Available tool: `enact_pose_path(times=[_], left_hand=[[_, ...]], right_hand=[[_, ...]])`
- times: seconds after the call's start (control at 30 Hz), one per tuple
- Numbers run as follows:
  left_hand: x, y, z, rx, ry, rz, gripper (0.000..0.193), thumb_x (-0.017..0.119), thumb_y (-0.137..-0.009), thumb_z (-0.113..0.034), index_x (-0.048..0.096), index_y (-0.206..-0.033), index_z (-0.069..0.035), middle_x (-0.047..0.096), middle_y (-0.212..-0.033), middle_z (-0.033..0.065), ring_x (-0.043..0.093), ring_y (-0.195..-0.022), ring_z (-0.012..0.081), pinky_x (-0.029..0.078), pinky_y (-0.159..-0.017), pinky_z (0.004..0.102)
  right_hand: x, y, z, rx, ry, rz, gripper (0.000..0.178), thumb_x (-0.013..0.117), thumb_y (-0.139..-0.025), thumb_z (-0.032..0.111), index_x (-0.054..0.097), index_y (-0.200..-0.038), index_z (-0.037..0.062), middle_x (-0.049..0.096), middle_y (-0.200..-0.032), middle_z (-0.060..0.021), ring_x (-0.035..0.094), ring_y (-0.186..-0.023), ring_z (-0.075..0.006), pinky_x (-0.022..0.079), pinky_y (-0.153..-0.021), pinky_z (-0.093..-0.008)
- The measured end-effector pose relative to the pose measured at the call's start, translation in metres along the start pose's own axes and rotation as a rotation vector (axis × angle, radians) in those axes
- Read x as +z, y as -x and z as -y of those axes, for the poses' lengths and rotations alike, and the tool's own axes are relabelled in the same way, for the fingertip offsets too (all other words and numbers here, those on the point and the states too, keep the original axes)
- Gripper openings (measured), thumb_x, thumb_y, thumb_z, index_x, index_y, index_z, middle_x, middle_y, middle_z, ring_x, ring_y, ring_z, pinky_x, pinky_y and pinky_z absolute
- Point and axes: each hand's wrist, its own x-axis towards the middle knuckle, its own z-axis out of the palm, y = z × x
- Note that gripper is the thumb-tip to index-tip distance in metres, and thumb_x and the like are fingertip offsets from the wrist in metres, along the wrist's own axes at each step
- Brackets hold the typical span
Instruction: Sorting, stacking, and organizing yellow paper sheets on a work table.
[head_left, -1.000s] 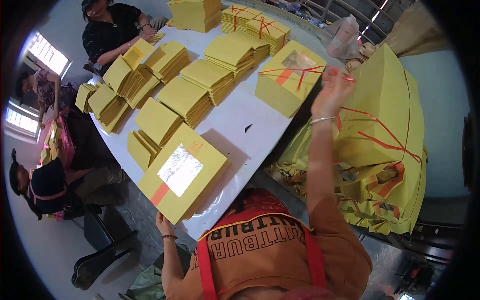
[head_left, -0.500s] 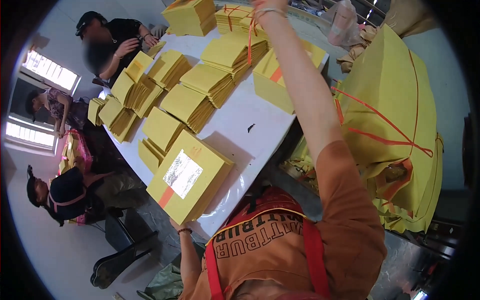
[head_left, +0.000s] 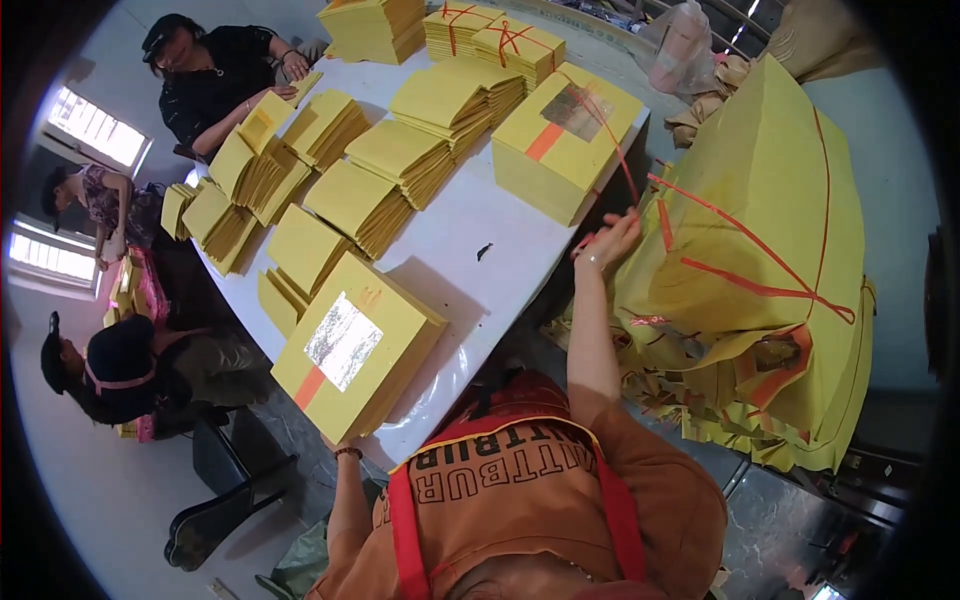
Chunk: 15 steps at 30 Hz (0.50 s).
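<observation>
Meanwhile, at a white surface (head_left: 520, 245), a red ribbon (head_left: 622, 158) trails from the top of a boxy yellow paper bundle (head_left: 540, 180) at the right-hand edge to the right hand (head_left: 610, 238), its fingers curled closed on the strip. At the near corner, the left hand (head_left: 335, 443) meets the underside of a thick yellow paper stack (head_left: 395, 315); its fingers are hidden, their grip impossible to tell. A silver foil patch (head_left: 343, 340) and orange band (head_left: 309, 387) mark the stack's face beside faint orange markings, too small to read. Dark block lettering crosses the brown shirt (head_left: 540, 510), upside down, beneath finer print on a red apron (head_left: 500, 418).
</observation>
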Motion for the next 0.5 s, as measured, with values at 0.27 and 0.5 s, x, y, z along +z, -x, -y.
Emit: enact_pose_path(times=[0.27,0.5], left_hand=[[-0.008,-0.001,-0.006,-0.080,-0.014,-0.059,0.029,0.055,-0.083,-0.026,0.058,-0.098,-0.002,0.063,-0.090,0.0115,0.061,-0.079,0.0227,0.047,-0.067,0.0326],[0.002,-0.008,-0.007,-0.179,0.094,-0.185,0.028,0.055,-0.083,-0.027,0.059,-0.098,-0.003,0.063,-0.089,0.0119,0.061,-0.079,0.0236,0.046,-0.067,0.0331]], right_hand=[[-0.019,-0.025,-0.107,-0.036,0.883,0.098,0.035,0.038,-0.091,0.025,0.054,-0.112,0.0017,0.056,-0.107,-0.0250,0.051,-0.102,-0.0353,0.043,-0.084,-0.0419],[-0.099,-0.043,-0.171,0.296,1.231,0.089,0.079,0.059,-0.077,0.028,0.015,-0.140,0.0113,0.039,-0.130,-0.0201,0.041,-0.117,-0.0354,0.037,-0.096,-0.0462]])
